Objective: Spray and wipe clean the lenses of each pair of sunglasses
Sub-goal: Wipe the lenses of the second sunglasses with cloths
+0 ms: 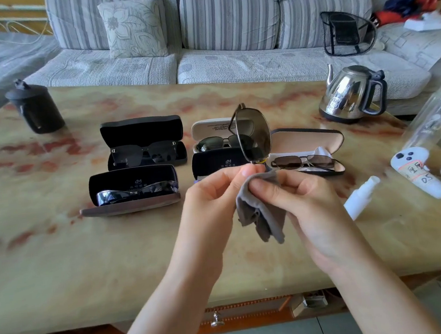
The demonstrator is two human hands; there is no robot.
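Left hand (217, 196): fingertips pinch the lower end of sunglasses (255, 134), held upright above table (115, 257) | Right hand (306, 201): curled, gripping grey cloth (262, 216) just below | Bottle (362, 193): lying at right | Cases (143, 142): open behind

Bare forearms (176, 284) — left hand (211, 194) and right hand (306, 201) bare too.

Centre frame, a matt grey cloth (261, 211) hangs below thin metal-framed sunglasses (254, 134) with glossy dark lenses. Upper right, a polished steel kettle (347, 92); the marbled tabletop (61, 263) shines smooth.
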